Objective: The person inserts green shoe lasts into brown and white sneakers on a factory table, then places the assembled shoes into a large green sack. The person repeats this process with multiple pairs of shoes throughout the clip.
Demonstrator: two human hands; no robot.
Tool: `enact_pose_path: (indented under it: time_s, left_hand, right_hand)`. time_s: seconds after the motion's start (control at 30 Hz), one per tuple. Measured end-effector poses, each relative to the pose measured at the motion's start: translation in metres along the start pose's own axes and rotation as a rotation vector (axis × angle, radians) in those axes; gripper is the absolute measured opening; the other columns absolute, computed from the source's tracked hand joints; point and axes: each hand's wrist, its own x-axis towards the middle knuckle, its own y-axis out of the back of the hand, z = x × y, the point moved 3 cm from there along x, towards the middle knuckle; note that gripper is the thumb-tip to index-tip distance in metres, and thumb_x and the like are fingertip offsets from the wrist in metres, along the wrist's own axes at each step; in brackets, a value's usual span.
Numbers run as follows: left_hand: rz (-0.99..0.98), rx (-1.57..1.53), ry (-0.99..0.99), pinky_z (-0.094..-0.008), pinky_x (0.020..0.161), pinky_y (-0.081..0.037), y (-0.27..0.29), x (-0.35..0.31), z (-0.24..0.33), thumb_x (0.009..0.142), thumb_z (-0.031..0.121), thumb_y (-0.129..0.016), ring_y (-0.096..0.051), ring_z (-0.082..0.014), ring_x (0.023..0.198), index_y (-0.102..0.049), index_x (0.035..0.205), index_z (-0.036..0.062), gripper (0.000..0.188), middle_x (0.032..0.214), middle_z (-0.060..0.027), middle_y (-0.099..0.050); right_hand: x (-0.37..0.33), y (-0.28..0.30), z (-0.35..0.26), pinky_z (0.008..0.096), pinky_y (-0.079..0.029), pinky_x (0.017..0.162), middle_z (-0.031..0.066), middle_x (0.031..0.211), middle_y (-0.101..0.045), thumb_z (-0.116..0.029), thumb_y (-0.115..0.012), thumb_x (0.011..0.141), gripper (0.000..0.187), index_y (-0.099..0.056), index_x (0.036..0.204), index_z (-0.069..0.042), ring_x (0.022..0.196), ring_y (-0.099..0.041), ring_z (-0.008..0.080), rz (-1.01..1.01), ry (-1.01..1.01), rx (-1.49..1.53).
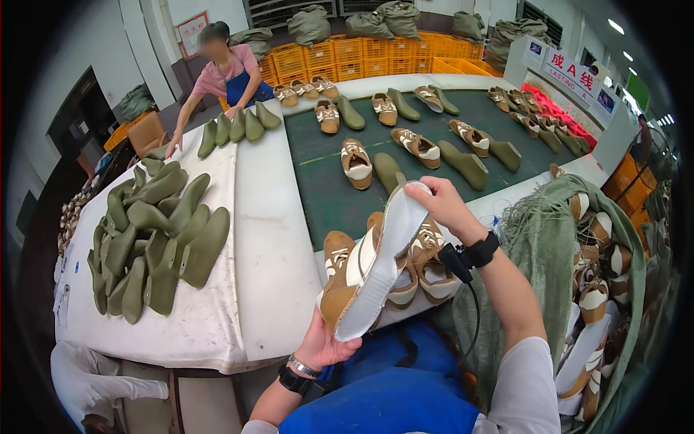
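Between my hands is a brown-and-white shoe upper [345, 293], tilted so its long pale bottom [396, 231] shows. My left hand [325, 343] is closed under its lower end. Gripping the upper end of the pale bottom, my right hand [450, 208] has its thumb on the near face. Just behind the held upper, several brown-and-white sneaker uppers [438, 281] stand at the table's near edge, partly hidden by it. Beyond them lies a green conveyor belt [318, 210], carrying uppers and olive shoe lasts [463, 166] side by side.
A heap of olive shoe lasts [144, 246] lies on the white table [264, 289] to the left. At right, a green woven sack [506, 289] holds more uppers. Across the table a person [228, 72] reaches toward lasts. Orange crates [361, 50] line the back.
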Motion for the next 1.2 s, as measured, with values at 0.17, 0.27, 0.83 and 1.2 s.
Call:
enact_pose_path:
  time_s: [0.17,0.27,0.83,1.2]
  left_hand:
    - [0.589,0.797,-0.501,-0.0453,0.094,-0.045,-0.012,-0.024,0.019,0.082,0.073,-0.044,-0.043,-0.0349,0.125,-0.020,0.148,0.0191,0.089,0.141,-0.0156,-0.037]
    - [0.613,1.199,-0.577,-0.0437,0.108,-0.035,-0.034,-0.035,0.023,0.079,0.047,-0.068,-0.037,-0.0302,0.133,-0.017,0.149,0.0102,0.094,0.146,-0.0177,-0.033]
    - [1.479,2.310,-0.763,-0.0405,0.101,-0.040,-0.054,-0.077,0.169,0.069,0.027,-0.080,-0.045,-0.0318,0.121,-0.036,0.129,0.0021,0.079,0.129,-0.0229,-0.044]
    - [2.477,2.316,-0.277,-0.0495,0.087,-0.043,-0.002,-0.161,0.401,0.070,0.031,-0.072,-0.048,-0.0296,0.119,-0.045,0.124,0.0134,0.063,0.124,-0.0105,-0.055]
  right_hand:
    - [0.000,-0.015,0.009,0.0237,-0.039,0.055,-0.0037,0.066,-0.055,-0.027,-0.062,0.089,0.032,-0.062,0.076,0.002,0.063,-0.047,0.0037,-0.005,0.000,-0.130]
    - [0.000,-0.021,0.007,0.0235,-0.041,0.055,-0.0022,0.070,-0.059,-0.026,-0.060,0.091,0.031,-0.064,0.082,0.004,0.063,-0.051,0.0045,-0.045,-0.021,-0.067]
    - [-0.052,0.032,0.050,0.0221,-0.045,0.056,0.0068,0.075,-0.061,-0.005,-0.055,0.091,0.013,-0.059,0.100,0.003,0.062,-0.053,0.0089,0.161,-0.062,0.236]
    - [-0.085,0.020,0.050,0.0272,-0.046,0.083,0.0097,0.098,-0.066,-0.007,-0.059,0.090,0.016,-0.064,0.103,0.003,0.092,-0.058,0.0135,0.028,-0.203,-0.051]
